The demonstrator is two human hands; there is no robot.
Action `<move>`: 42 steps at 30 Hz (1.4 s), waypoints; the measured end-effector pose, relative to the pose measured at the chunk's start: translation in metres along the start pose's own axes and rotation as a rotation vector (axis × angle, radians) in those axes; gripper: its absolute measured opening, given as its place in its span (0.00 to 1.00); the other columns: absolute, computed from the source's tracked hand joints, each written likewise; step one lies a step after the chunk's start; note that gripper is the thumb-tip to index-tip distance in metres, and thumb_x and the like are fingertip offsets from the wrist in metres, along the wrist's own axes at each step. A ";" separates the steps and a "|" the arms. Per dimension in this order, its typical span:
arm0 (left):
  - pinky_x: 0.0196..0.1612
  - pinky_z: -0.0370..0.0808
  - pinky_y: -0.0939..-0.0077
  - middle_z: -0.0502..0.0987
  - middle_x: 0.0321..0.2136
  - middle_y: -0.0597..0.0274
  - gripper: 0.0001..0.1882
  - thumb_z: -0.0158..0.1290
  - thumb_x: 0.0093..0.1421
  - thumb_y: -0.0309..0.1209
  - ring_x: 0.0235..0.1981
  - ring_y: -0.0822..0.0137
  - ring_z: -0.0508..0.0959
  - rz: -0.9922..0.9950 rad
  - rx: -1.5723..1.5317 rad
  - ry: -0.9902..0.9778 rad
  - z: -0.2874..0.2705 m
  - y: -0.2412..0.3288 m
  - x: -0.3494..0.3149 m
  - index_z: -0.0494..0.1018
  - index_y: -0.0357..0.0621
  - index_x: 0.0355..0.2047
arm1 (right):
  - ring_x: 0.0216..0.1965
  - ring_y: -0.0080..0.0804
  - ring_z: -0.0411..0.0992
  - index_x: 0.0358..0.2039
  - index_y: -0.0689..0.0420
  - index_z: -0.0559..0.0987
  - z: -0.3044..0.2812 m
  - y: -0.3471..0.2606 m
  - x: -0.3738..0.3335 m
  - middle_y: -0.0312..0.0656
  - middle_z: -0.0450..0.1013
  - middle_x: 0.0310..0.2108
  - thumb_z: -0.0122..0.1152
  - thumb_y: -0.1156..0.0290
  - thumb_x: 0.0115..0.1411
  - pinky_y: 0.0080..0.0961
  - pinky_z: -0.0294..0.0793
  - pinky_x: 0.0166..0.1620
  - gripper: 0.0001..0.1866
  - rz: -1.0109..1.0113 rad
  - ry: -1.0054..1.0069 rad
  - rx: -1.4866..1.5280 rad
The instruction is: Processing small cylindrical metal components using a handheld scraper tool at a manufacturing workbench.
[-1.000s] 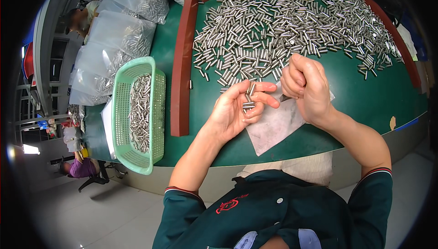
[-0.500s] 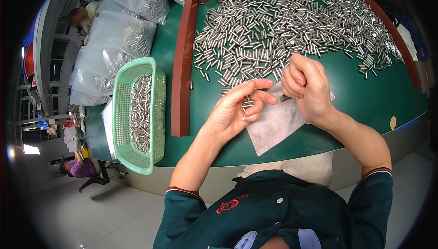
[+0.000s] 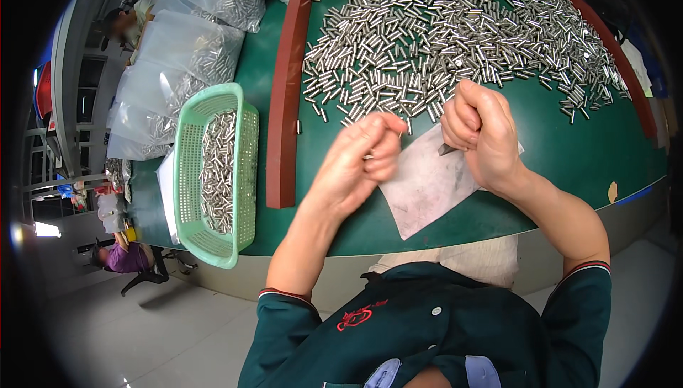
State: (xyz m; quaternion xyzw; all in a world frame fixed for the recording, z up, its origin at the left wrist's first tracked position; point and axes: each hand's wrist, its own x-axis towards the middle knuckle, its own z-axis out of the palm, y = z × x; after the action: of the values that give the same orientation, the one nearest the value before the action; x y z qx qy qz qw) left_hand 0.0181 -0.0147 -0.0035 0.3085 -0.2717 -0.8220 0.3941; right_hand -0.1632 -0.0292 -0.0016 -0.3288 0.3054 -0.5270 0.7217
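My left hand (image 3: 359,160) is curled closed and smeared by motion, left of the cloth. A glint of metal pins (image 3: 369,155) shows between its fingers. Held in a fist, my right hand (image 3: 484,128) stays above the cloth's right part. A small dark, pointed piece (image 3: 446,150) sticks out below its fingers; the rest of that piece is hidden. Under both hands lies a stained pale cloth or sheet (image 3: 430,189). Just beyond them, many short shiny metal pins (image 3: 455,39) are spread over the green tabletop (image 3: 341,224).
A red-brown rail (image 3: 283,118) borders the pins on the left and continues round the back and right. Left of it stands a green plastic basket (image 3: 246,167) part-filled with pins. Clear bags (image 3: 199,50) of pins line the far left. Two people sit farther off.
My left hand has curled from half open, with pins showing in it, to closed, and moved slightly left. My right hand has barely moved.
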 end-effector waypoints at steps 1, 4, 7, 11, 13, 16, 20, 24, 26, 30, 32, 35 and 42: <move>0.15 0.48 0.89 0.55 0.15 0.74 0.12 0.40 0.62 0.36 0.14 0.82 0.51 0.118 0.085 0.037 -0.001 0.007 -0.004 0.66 0.39 0.35 | 0.10 0.15 0.42 0.10 0.52 0.55 0.000 0.000 0.000 0.29 0.49 0.07 0.39 0.64 0.59 0.17 0.43 0.15 0.20 -0.009 -0.011 0.019; 0.16 0.48 0.88 0.54 0.15 0.75 0.12 0.40 0.62 0.35 0.14 0.83 0.50 0.593 0.626 0.309 0.001 0.032 -0.025 0.67 0.38 0.35 | 0.10 0.15 0.42 0.10 0.52 0.54 -0.002 0.000 0.001 0.28 0.49 0.07 0.40 0.64 0.58 0.17 0.42 0.15 0.21 -0.020 0.004 0.005; 0.19 0.49 0.88 0.61 0.17 0.74 0.12 0.39 0.62 0.32 0.18 0.84 0.54 1.025 1.443 0.929 0.010 0.056 -0.056 0.70 0.37 0.33 | 0.10 0.14 0.42 0.10 0.52 0.54 -0.001 0.002 0.001 0.28 0.49 0.07 0.40 0.64 0.58 0.16 0.42 0.14 0.20 -0.031 -0.013 0.010; 0.21 0.60 0.78 0.70 0.18 0.61 0.09 0.41 0.59 0.28 0.16 0.72 0.63 0.850 1.816 1.273 -0.015 0.089 -0.097 0.70 0.36 0.31 | 0.10 0.14 0.42 0.10 0.52 0.54 0.000 0.004 0.002 0.28 0.50 0.07 0.40 0.64 0.58 0.16 0.42 0.14 0.20 -0.034 -0.028 0.005; 0.29 0.67 0.69 0.73 0.24 0.51 0.10 0.44 0.58 0.30 0.24 0.58 0.72 0.716 1.896 1.304 -0.039 0.100 -0.109 0.69 0.36 0.35 | 0.10 0.14 0.42 0.10 0.52 0.54 0.000 0.004 0.001 0.28 0.50 0.07 0.40 0.65 0.58 0.16 0.42 0.14 0.20 -0.037 -0.020 -0.002; 0.47 0.65 0.66 0.68 0.42 0.47 0.18 0.49 0.55 0.33 0.44 0.52 0.68 0.396 2.131 1.124 -0.057 0.098 -0.122 0.66 0.39 0.44 | 0.10 0.15 0.42 0.10 0.52 0.54 0.001 0.002 0.000 0.28 0.49 0.07 0.40 0.65 0.58 0.17 0.42 0.14 0.20 -0.044 -0.030 -0.004; 0.36 0.68 0.69 0.71 0.31 0.53 0.11 0.53 0.50 0.26 0.33 0.57 0.71 0.659 1.990 1.052 -0.033 0.073 -0.095 0.70 0.38 0.36 | 0.10 0.16 0.41 0.10 0.51 0.53 -0.001 0.002 0.001 0.29 0.48 0.06 0.35 0.65 0.61 0.17 0.42 0.15 0.21 -0.024 -0.011 -0.054; 0.28 0.67 0.69 0.68 0.21 0.56 0.05 0.55 0.44 0.21 0.25 0.58 0.70 0.698 1.848 0.521 -0.004 0.024 -0.051 0.69 0.38 0.23 | 0.10 0.16 0.41 0.10 0.51 0.53 -0.003 0.001 0.000 0.29 0.47 0.06 0.35 0.65 0.61 0.17 0.42 0.15 0.21 -0.045 -0.019 -0.059; 0.28 0.64 0.67 0.67 0.20 0.59 0.07 0.56 0.41 0.23 0.25 0.58 0.68 0.709 1.860 0.349 -0.005 0.003 -0.036 0.68 0.40 0.21 | 0.10 0.16 0.42 0.10 0.51 0.54 0.000 0.002 0.001 0.28 0.48 0.06 0.37 0.65 0.59 0.17 0.42 0.15 0.20 -0.039 -0.018 -0.033; 0.30 0.64 0.70 0.67 0.20 0.60 0.07 0.56 0.40 0.22 0.25 0.60 0.68 0.652 1.968 0.333 0.001 -0.014 -0.025 0.69 0.39 0.22 | 0.10 0.15 0.42 0.10 0.51 0.55 -0.001 0.002 0.002 0.28 0.49 0.07 0.40 0.65 0.58 0.17 0.43 0.15 0.20 -0.029 -0.018 0.002; 0.30 0.63 0.70 0.68 0.20 0.60 0.07 0.56 0.40 0.22 0.25 0.61 0.68 0.646 1.991 0.333 0.004 -0.015 -0.024 0.69 0.39 0.22 | 0.10 0.15 0.43 0.10 0.51 0.55 -0.001 0.001 0.001 0.28 0.49 0.07 0.40 0.65 0.58 0.17 0.43 0.15 0.20 -0.026 -0.012 -0.001; 0.29 0.63 0.70 0.67 0.21 0.61 0.08 0.55 0.40 0.22 0.25 0.61 0.68 0.637 2.037 0.328 0.006 -0.016 -0.025 0.69 0.39 0.22 | 0.10 0.15 0.43 0.09 0.51 0.55 0.000 0.000 0.000 0.28 0.49 0.07 0.40 0.65 0.58 0.17 0.43 0.15 0.20 -0.023 -0.012 -0.005; 0.28 0.63 0.71 0.65 0.21 0.61 0.06 0.53 0.42 0.22 0.25 0.63 0.67 0.650 2.240 0.230 0.003 -0.018 -0.021 0.68 0.40 0.22 | 0.10 0.15 0.43 0.09 0.51 0.55 -0.001 0.001 0.000 0.28 0.50 0.07 0.41 0.65 0.58 0.16 0.43 0.15 0.20 -0.024 -0.026 0.001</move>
State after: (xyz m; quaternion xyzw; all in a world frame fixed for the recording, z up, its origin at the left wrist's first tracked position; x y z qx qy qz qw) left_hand 0.0178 0.0126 -0.0083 0.4718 -0.8727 0.0485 0.1160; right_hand -0.1634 -0.0293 -0.0025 -0.3386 0.2918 -0.5315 0.7195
